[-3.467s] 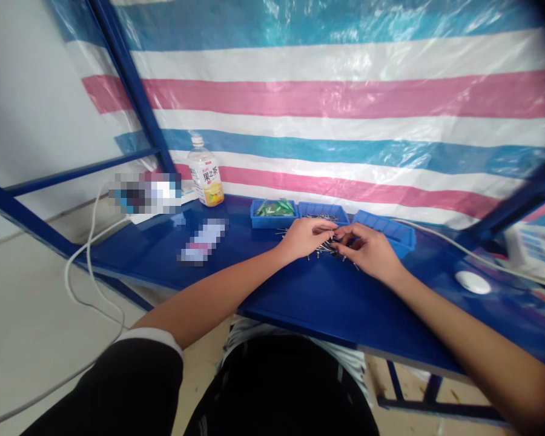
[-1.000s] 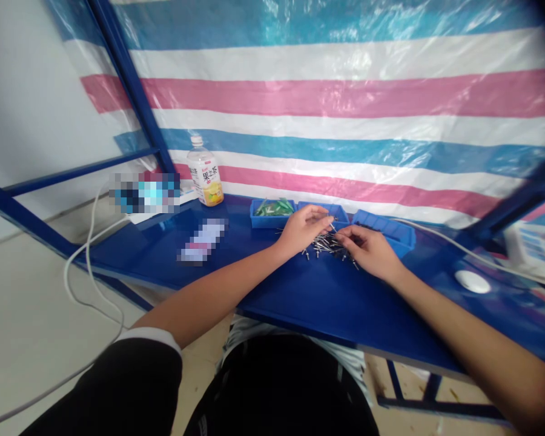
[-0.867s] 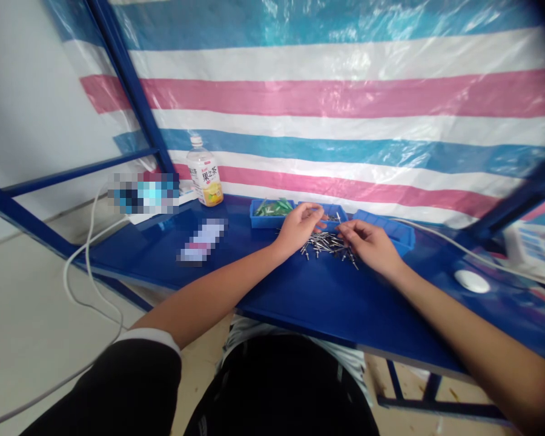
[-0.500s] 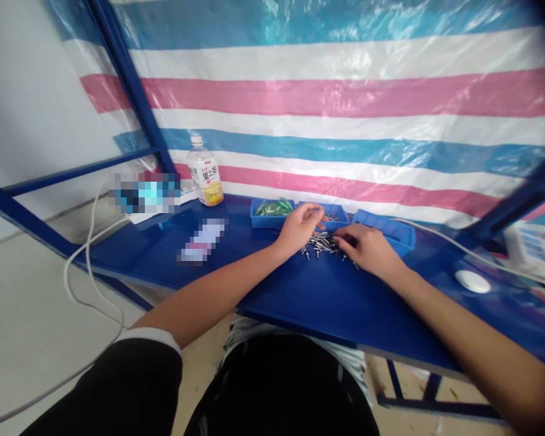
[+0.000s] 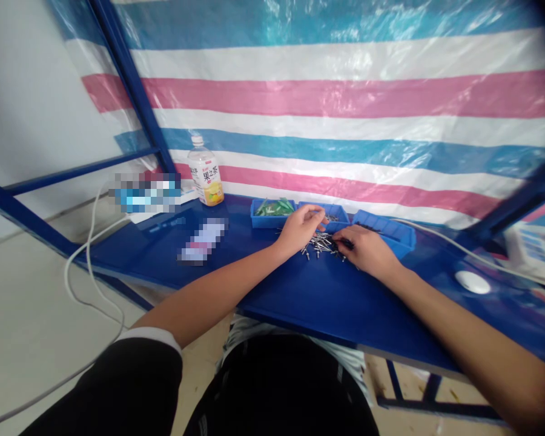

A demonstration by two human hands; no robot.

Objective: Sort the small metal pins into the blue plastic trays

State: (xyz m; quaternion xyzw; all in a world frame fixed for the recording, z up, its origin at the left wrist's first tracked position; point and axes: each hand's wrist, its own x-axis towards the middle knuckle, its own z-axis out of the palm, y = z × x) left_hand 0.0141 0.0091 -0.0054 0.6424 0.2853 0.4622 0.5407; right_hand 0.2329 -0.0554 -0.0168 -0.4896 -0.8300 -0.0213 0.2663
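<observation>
A loose heap of small silver metal pins [image 5: 321, 244] lies on the blue table [image 5: 327, 297] between my hands. My left hand [image 5: 301, 226] rests at the heap's left edge, fingers curled in a pinch toward the middle blue tray [image 5: 340, 213]; what it holds is too small to see. My right hand [image 5: 362, 248] lies on the heap's right side, fingertips pinched down among the pins. Behind stand a blue tray of green parts [image 5: 272, 211] and a third blue tray [image 5: 393, 230] at the right.
A drink bottle [image 5: 204, 172] stands at the back left. A blurred flat item [image 5: 203, 240] lies left of my arm. A white round object [image 5: 472, 281] and a white cable [image 5: 449, 242] lie at the right. A striped plastic sheet hangs behind.
My left hand drew back from the middle tray and curled beside the heap. My right hand dropped lower onto the pins, fingers closing among them.
</observation>
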